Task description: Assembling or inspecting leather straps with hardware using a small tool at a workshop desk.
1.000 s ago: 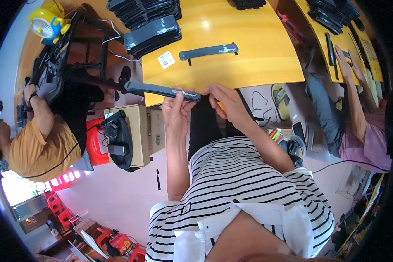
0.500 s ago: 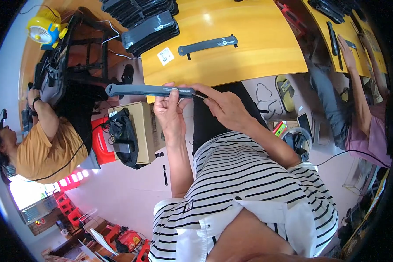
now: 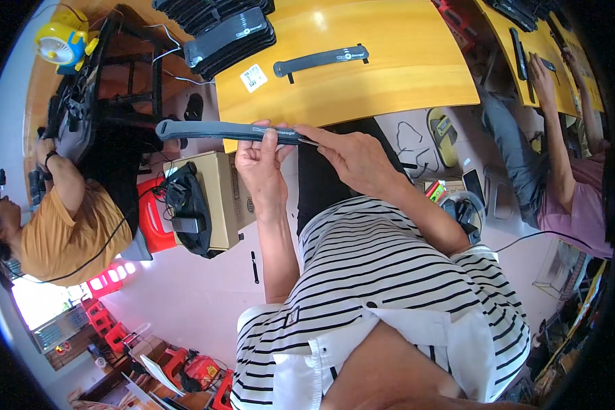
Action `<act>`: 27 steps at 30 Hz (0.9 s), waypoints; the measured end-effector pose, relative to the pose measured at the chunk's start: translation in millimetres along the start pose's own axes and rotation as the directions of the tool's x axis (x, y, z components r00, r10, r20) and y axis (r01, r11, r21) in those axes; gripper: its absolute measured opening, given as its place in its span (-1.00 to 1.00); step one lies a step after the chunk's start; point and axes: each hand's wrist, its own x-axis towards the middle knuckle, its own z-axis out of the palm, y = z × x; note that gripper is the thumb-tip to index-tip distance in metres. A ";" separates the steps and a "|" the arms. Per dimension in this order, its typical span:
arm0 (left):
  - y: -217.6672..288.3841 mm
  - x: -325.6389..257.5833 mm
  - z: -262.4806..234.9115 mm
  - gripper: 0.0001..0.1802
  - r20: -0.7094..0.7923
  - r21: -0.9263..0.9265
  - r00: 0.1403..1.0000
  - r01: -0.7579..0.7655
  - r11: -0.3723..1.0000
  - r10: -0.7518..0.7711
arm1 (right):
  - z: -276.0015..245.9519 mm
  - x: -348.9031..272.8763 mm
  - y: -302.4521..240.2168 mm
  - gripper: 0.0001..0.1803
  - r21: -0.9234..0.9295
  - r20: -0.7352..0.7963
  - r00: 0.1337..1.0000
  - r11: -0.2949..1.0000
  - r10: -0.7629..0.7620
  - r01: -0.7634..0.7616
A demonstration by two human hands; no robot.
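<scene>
My left hand (image 3: pixel 261 167) pinches a dark grey strap (image 3: pixel 205 130) between thumb and fingers, near its printed right end. The strap looks layered and stretches out to the left, its rounded tip having a hole. My right hand (image 3: pixel 359 160) is closed at the strap's right end, with a thin, shiny metal tool (image 3: pixel 309 141) showing between its fingers; its kind is too small to make out. Beyond my hands, a similar grey strap (image 3: pixel 321 61) lies on the yellow table (image 3: pixel 403 82) across two short black strips. A stack of grey straps (image 3: pixel 229 44) sits at the table's far left.
A white label (image 3: pixel 253 78) is stuck on the table. Left of me a cardboard box (image 3: pixel 215 205) carries a black bag (image 3: pixel 188 212), beside a red stool (image 3: pixel 156 215). A person in orange (image 3: pixel 78 225) sits at left; another in pink (image 3: pixel 574 195) works at right.
Both hands and the strap have shifted slightly left and up in the picture, along with the whole scene. The metal tool stays at the strap's right end.
</scene>
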 end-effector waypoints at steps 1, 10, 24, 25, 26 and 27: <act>-0.2 -1.1 2.1 -0.80 -0.010 0.045 0.999 -0.032 0.998 0.033 | 0.8 -0.2 1.1 -0.50 -0.001 0.000 1.000 1.000 0.001 -0.001; -11.0 -10.0 18.8 -0.80 0.010 0.368 0.961 -0.262 0.892 0.278 | 20.3 -2.8 17.0 -0.55 0.605 0.041 0.981 0.777 0.191 -0.176; -18.3 -15.5 24.7 -0.77 0.146 0.394 0.915 -0.403 0.826 0.377 | 19.0 -9.7 17.8 -0.54 0.395 -0.135 0.982 0.916 0.135 -0.072; -20.2 -14.9 22.6 -0.76 0.208 0.418 0.878 -0.478 0.773 0.430 | 18.5 -9.2 18.0 -0.55 0.586 -0.059 0.983 0.804 0.172 -0.105; -20.8 -14.9 22.4 -0.76 0.271 0.434 0.835 -0.550 0.714 0.478 | 16.4 -9.7 15.2 -0.55 0.584 -0.064 0.982 0.805 0.176 -0.106; -20.4 -17.2 24.3 -0.76 0.287 0.464 0.838 -0.545 0.698 0.464 | 12.8 -10.4 9.1 -0.56 0.754 0.027 0.969 0.631 0.246 -0.181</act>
